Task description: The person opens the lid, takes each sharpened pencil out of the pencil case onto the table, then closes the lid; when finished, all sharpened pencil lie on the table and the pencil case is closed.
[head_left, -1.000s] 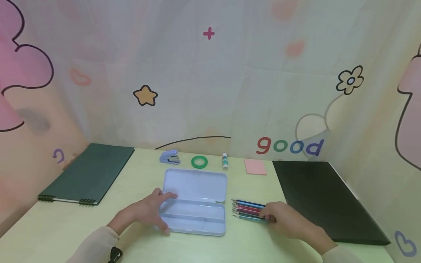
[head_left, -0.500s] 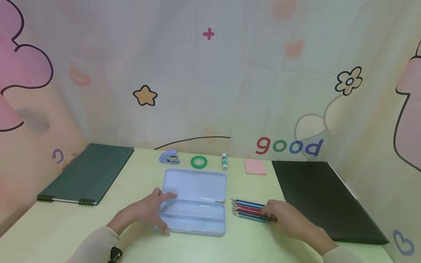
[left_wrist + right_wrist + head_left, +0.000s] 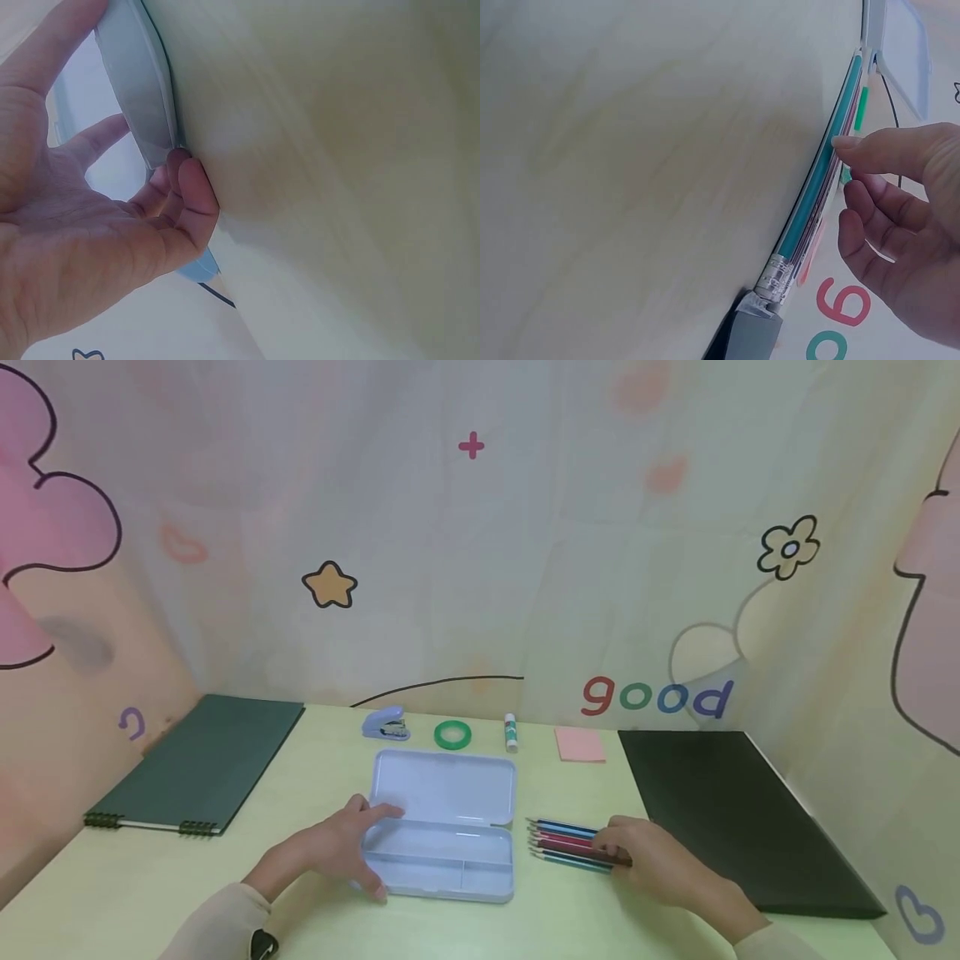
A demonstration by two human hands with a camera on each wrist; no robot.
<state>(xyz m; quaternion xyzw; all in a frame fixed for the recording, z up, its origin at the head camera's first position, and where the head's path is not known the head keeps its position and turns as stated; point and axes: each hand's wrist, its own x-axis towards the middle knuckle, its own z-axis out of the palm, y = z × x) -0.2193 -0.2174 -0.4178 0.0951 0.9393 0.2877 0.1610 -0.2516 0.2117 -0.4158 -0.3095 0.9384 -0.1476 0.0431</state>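
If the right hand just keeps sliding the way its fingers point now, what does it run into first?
The right hand points left, its fingers already on the colored pencils. Past their tips, the first thing in that line looks to be the open pencil case, its right edge, with a strip of bare table between. Depth is approximate.

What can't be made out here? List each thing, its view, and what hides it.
- Pencils: head view, eraser ends covered by the right hand; exact count too small to tell.
- Pencil case: left wrist view, mostly cut off by the frame edge and the left hand.
- Glue stick label: head view, too small to read.
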